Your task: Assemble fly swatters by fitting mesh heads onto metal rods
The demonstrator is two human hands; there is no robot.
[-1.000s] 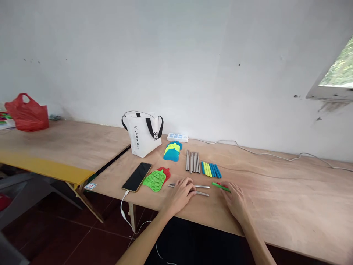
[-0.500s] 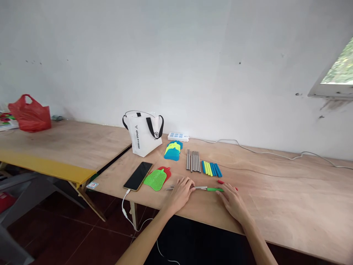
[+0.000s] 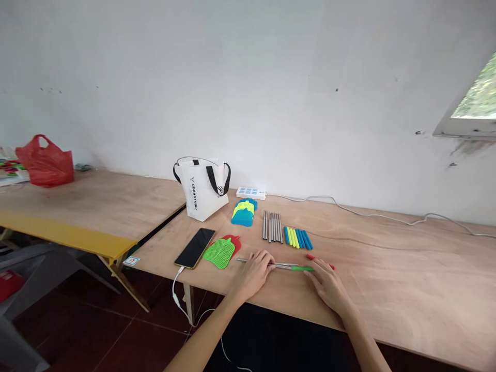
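My left hand point(image 3: 253, 268) lies over a thin metal rod point(image 3: 281, 265) on the plywood table point(image 3: 387, 274), fingers curled down on it. At the rod's right end, in line with it, sits a green sleeve point(image 3: 303, 268), and the fingertips of my right hand point(image 3: 327, 287) pinch it. A second rod point(image 3: 243, 260) sticks out to the left of my left hand. Just behind my right hand lies a red sleeve point(image 3: 321, 261).
Behind my hands lie a row of metal rods point(image 3: 272, 226), blue and yellow sleeves point(image 3: 297, 237), green and red mesh paddles point(image 3: 220, 252), a blue and yellow stack point(image 3: 243, 212), a phone point(image 3: 195, 247) on a cable, a white tote bag point(image 3: 202, 188) and a power strip point(image 3: 251, 192). A red plastic bag point(image 3: 45, 161) sits on the left table.
The green sleeve went from lying slanted and apart to lying in line with the rod's right end. A red sleeve came into view behind my right hand. My left hand stayed on the rod.
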